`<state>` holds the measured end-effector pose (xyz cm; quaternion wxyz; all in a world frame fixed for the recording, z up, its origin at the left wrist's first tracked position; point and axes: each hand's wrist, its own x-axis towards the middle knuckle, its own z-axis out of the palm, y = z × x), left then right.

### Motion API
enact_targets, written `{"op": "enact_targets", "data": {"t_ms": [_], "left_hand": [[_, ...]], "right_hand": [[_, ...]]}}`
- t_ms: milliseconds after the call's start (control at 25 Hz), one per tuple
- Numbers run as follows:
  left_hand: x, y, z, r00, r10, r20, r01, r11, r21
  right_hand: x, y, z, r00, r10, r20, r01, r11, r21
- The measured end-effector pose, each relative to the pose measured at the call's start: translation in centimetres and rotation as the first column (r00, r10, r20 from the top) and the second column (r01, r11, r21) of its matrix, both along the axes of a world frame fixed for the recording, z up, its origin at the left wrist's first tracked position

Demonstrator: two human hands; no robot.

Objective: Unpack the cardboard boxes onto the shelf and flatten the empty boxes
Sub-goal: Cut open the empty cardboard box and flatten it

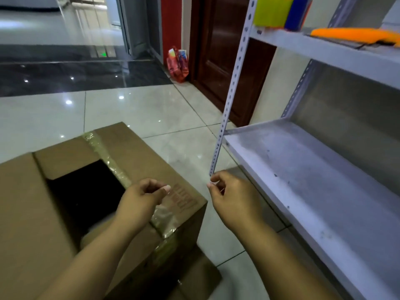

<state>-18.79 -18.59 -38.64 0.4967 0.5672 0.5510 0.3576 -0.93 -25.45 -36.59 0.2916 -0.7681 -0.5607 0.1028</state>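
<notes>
A large brown cardboard box (134, 152) stands on the floor at lower left, its top partly open onto a dark inside, with clear tape along the flap seam. My left hand (142, 198) hovers over the box's right flap, fingers loosely curled, holding nothing I can see. My right hand (231, 200) hangs in the air between the box and the grey metal shelf (303, 169), fingers also loosely curled and empty. The shelf's middle board is bare. On the upper board lie a yellow-green and blue package (279, 11) and an orange flat item (355, 34).
A perforated shelf upright (229, 100) stands just beyond my right hand. Flattened cardboard (194, 276) lies under the box on the glossy tiles. A red plastic bag (177, 63) sits by a dark wooden door (223, 50) at the back.
</notes>
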Motion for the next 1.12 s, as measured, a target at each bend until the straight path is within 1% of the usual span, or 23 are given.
{"op": "enact_targets", "data": {"t_ms": [120, 240, 360, 440, 480, 560, 680, 720, 840, 960, 1040, 1120], "left_hand": [[-2.7, -1.9, -2.3, 0.996, 0.082, -0.018, -0.083, 0.996, -0.034], [-5.0, -3.9, -3.8, 0.987, 0.157, -0.024, -0.157, 0.987, -0.037], [-6.7, -5.5, -5.8, 0.981, 0.163, -0.108, -0.165, 0.986, -0.01], [-7.6, -6.4, -7.3, 0.965, 0.117, -0.236, -0.104, 0.992, 0.064], [-8.0, -6.7, -7.9, 0.942, 0.076, -0.326, -0.039, 0.992, 0.118], [-8.3, -7.0, -8.2, 0.87, -0.01, -0.493, 0.106, 0.98, 0.168], [-8.5, -7.3, -8.4, 0.725, -0.089, -0.683, 0.275, 0.946, 0.169], [-8.7, -7.3, -8.6, 0.695, -0.096, -0.713, 0.308, 0.935, 0.174], [-10.0, -7.0, -9.0, 0.651, -0.113, -0.751, 0.36, 0.917, 0.174], [-12.0, -6.3, -9.2, 0.635, -0.116, -0.764, 0.396, 0.898, 0.193], [-13.5, -5.8, -9.3, 0.651, -0.116, -0.75, 0.389, 0.9, 0.198], [-14.8, -5.2, -9.1, 0.663, -0.104, -0.741, 0.366, 0.909, 0.201]], "right_hand": [[-2.3, -1.0, -2.8, 0.999, 0.018, -0.038, -0.021, 0.996, -0.084], [-4.7, -1.5, -5.1, 0.997, 0.042, -0.059, -0.049, 0.992, -0.119], [-6.6, -1.7, -7.0, 0.997, 0.077, -0.025, -0.08, 0.985, -0.155], [-7.8, -2.1, -8.2, 0.994, 0.11, -0.014, -0.11, 0.974, -0.198], [-8.3, -2.2, -8.7, 0.993, 0.119, -0.013, -0.119, 0.97, -0.215], [-9.1, -2.3, -9.4, 0.991, 0.135, -0.005, -0.132, 0.96, -0.249], [-9.2, -2.0, -9.6, 0.988, 0.15, 0.043, -0.133, 0.952, -0.276], [-9.2, -1.9, -9.5, 0.986, 0.156, 0.059, -0.134, 0.951, -0.277], [-9.5, -1.7, -9.1, 0.973, 0.189, 0.13, -0.142, 0.942, -0.304], [-10.6, -1.5, -8.6, 0.944, 0.243, 0.222, -0.162, 0.93, -0.33], [-11.7, -1.3, -8.5, 0.934, 0.264, 0.242, -0.198, 0.944, -0.265], [-12.7, -0.9, -8.2, 0.937, 0.255, 0.238, -0.245, 0.967, -0.069]]}}
